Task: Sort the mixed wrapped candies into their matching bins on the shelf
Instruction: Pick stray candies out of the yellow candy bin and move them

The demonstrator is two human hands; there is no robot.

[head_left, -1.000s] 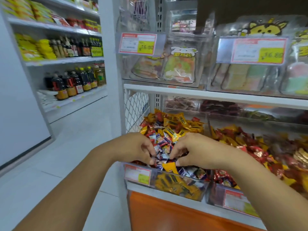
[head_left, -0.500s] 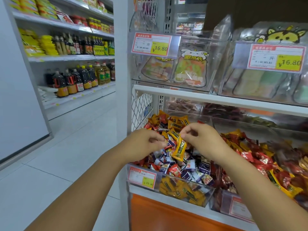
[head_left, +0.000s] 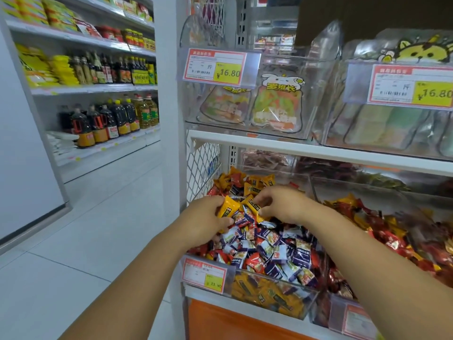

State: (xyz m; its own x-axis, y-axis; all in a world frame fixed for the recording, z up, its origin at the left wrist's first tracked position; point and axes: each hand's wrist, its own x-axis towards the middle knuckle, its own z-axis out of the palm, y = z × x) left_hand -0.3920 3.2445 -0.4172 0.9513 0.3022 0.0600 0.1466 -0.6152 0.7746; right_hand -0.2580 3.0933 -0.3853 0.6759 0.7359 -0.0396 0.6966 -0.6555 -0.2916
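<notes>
A clear bin point(head_left: 306, 306) on the lower shelf holds a mixed heap of wrapped candies point(head_left: 272, 251): purple-and-white, red and orange ones. My left hand point(head_left: 204, 220) grips an orange-yellow wrapped candy point(head_left: 227, 208) over the heap. Just to its right, my right hand point(head_left: 282, 204) pinches another orange candy point(head_left: 252, 204) at the top of the pile. The two hands almost meet above the middle of the bin. More orange candies point(head_left: 250, 184) lie at the bin's back.
A neighbouring bin point(head_left: 343, 320) to the right is heaped with red and gold candies point(head_left: 397, 231). Above, a white shelf point(head_left: 318, 150) carries clear bins of bagged sweets with price tags point(head_left: 215, 67). Left is a tiled aisle point(head_left: 98, 217) with bottle shelves.
Both hands rose from the front of the heap to its middle. The left hand now holds an orange candy, and the right hand pinches a second one beside it.
</notes>
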